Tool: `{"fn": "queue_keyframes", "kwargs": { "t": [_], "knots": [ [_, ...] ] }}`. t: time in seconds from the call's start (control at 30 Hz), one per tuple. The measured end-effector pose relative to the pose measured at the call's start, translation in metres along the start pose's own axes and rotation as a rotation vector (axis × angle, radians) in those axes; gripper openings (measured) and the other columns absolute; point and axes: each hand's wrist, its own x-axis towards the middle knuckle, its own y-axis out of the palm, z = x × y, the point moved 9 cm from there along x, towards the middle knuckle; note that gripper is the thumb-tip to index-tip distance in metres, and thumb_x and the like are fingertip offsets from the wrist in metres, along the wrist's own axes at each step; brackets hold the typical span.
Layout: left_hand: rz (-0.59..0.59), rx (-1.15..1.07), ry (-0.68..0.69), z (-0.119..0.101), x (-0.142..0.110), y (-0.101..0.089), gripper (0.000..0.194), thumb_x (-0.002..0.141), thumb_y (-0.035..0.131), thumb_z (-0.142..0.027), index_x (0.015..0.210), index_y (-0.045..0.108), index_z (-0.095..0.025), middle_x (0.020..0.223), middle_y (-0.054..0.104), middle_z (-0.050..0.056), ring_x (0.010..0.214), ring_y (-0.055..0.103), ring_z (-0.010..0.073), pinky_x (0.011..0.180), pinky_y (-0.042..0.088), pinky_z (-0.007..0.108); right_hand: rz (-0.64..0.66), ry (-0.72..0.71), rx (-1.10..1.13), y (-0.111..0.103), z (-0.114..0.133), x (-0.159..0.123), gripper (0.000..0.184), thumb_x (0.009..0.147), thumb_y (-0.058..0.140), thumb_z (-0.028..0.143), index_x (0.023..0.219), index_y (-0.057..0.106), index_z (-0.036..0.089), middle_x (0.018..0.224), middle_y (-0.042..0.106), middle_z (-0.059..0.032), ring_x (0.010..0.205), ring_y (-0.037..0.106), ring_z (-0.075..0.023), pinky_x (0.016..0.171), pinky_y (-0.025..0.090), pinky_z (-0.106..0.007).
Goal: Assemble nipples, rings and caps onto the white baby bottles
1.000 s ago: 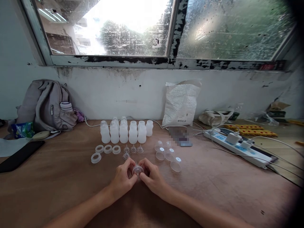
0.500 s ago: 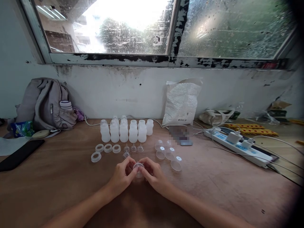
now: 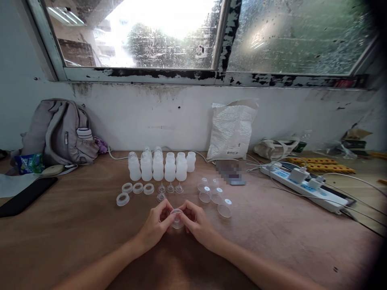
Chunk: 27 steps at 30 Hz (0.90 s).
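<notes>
My left hand and my right hand meet over the wooden table, fingers pinched together round a small clear plastic ring with a nipple. Just beyond them lie several white screw rings, several clear nipples and several clear caps. Behind these stand several white translucent bottles in a cluster.
A grey backpack leans on the wall at the left, with a black phone in front of it. A white bag stands behind the caps. A power strip with plugs and cables lies at the right.
Both hands keep hold of the small clear part and have turned it slightly between the fingers. Nothing else on the table has moved.
</notes>
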Motion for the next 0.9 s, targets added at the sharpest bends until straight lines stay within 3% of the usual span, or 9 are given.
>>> {"fn": "queue_keyframes", "kwargs": {
  "t": [0.3,0.9],
  "knots": [
    [-0.044,0.070,0.005,0.005,-0.002,-0.001,0.019,0.081,0.047,-0.033,0.070,0.042,-0.018,0.055,0.045,-0.006,0.048,0.041,0.0076,0.045,0.031,0.018,-0.009,-0.024,-0.010,0.000,0.001,-0.001,0.022,0.080,0.051,0.036,0.071,0.051,0.016,0.055,0.049,0.0036,0.044,0.042,-0.0064,0.039,0.032,-0.018],
    [-0.138,0.308,0.087,-0.006,-0.001,-0.011,0.009,0.074,0.050,-0.025,0.071,0.045,-0.018,0.055,0.045,-0.005,0.049,0.041,0.0088,0.047,0.032,0.019,0.022,-0.028,0.020,0.002,0.000,0.001,0.015,0.079,0.051,0.032,0.078,0.045,0.018,0.057,0.045,0.0057,0.045,0.041,-0.0068,0.040,0.035,-0.018]
  ]
}}
